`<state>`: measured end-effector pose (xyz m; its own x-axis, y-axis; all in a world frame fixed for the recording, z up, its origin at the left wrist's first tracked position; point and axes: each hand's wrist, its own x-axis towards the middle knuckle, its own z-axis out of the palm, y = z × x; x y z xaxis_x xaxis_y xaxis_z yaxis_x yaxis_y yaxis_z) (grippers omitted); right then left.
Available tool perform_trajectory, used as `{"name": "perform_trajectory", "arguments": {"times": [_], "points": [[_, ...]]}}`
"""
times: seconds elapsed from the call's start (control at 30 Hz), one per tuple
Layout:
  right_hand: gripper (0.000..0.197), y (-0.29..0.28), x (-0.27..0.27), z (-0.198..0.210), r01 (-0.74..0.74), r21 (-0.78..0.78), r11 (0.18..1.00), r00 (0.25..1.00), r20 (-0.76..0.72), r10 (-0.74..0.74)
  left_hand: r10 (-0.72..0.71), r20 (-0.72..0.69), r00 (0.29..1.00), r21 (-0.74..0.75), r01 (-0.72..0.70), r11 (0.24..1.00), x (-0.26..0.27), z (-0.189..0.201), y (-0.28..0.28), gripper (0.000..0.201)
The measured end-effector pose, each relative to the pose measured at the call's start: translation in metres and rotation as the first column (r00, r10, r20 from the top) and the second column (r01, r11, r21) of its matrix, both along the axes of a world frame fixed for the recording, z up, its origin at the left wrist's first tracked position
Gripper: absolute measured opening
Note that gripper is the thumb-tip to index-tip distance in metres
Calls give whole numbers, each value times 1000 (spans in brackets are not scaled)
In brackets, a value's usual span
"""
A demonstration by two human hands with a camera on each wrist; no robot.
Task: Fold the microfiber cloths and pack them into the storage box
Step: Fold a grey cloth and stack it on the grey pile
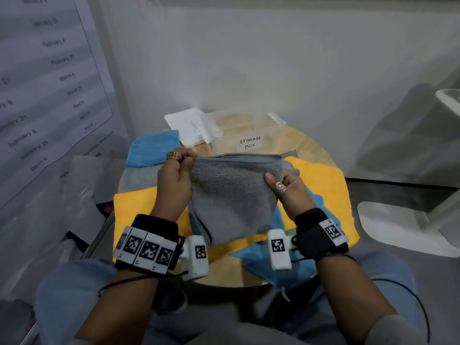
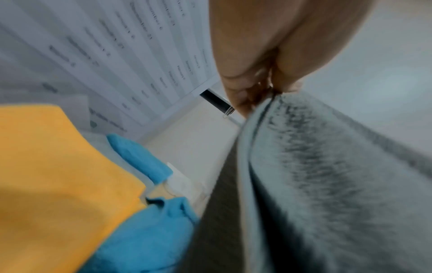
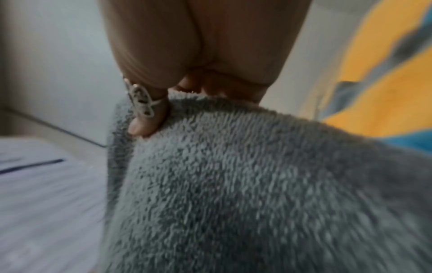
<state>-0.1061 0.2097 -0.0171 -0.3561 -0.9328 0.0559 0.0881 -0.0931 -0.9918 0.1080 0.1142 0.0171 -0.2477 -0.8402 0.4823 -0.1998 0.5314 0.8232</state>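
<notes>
A grey microfiber cloth, folded over with its layered edge on top, hangs in the air above the round table. My left hand pinches its upper left corner, and the left wrist view shows the cloth caught between thumb and fingers. My right hand grips the right edge, thumb pressed on the pile of the cloth. Behind stands the clear storage box, labelled, open on top, with something tan inside. Yellow, blue and another grey cloth lie on the table.
A white lid leans by the box's left side. A paper schedule hangs on the left wall. The wooden table edge shows at the right, with a white chair base on the floor beyond. My knees sit under the near edge.
</notes>
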Motion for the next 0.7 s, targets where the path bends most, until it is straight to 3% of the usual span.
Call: {"name": "perform_trajectory", "arguments": {"times": [0.03,0.13,0.3,0.37,0.53,0.6,0.7], "points": [[9,1,0,11,25,-56,998,998,-62,-28,25,37,999,11,-25,1000,2,-3,-4,15],[10,3,2,34,35,-161,986,956,-282,-80,28,218,976,-17,-25,1000,-2,-10,-9,18],[17,-1,10,48,10,-217,976,810,-570,-135,-204,313,928,-195,273,942,-29,10,9,60],[20,-2,13,49,7,-198,980,787,-603,-128,-261,355,898,-193,344,919,-45,18,17,61],[25,3,8,43,1,-155,988,759,-643,-102,-198,313,929,-186,264,946,-62,24,12,13],[24,6,5,42,-15,-125,992,756,-650,-71,-267,323,908,-124,320,939,-62,23,9,17],[19,7,3,44,-24,-89,996,753,-657,-41,-492,249,834,107,481,870,-60,23,13,37]]}}
